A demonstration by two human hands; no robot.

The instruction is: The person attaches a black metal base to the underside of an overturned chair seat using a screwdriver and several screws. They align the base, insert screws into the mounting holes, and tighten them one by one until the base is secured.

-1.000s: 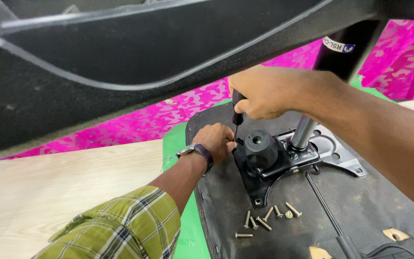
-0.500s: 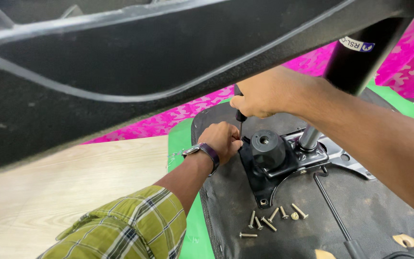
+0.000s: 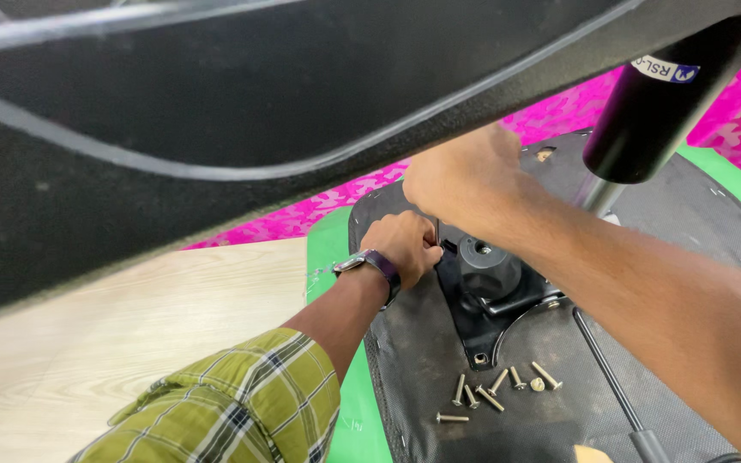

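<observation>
- The black metal mechanism plate (image 3: 486, 313) lies on the underside of the dark fabric seat base (image 3: 413, 377), with a round black hub (image 3: 484, 261) standing up from its middle.
- The left hand (image 3: 403, 244) rests at the plate's left edge, fingers curled shut and pinching something small against the plate; what it pinches is too hidden to tell.
- The right hand (image 3: 456, 176) hovers just above, clenched around a thin tool whose shaft (image 3: 436, 231) points down between the two hands; the tool's kind is unclear.
- Loose screws (image 3: 495, 394) lie in a small cluster on the seat base, just beyond the plate's pointed near tip.
- A black cylinder (image 3: 649, 111) rises to the right of the hub, close to the right forearm.
- A large dark curved chair part (image 3: 216, 129) overhangs the upper scene, leaving little room above the hands.
- The seat base sits on a green mat (image 3: 328, 257), with pink patterned cloth (image 3: 319, 210) behind and pale wooden tabletop (image 3: 130, 343) to the left.
- The left arm reaches in from below, sleeve checked green (image 3: 233, 411), a watch (image 3: 370, 261) at the wrist.
</observation>
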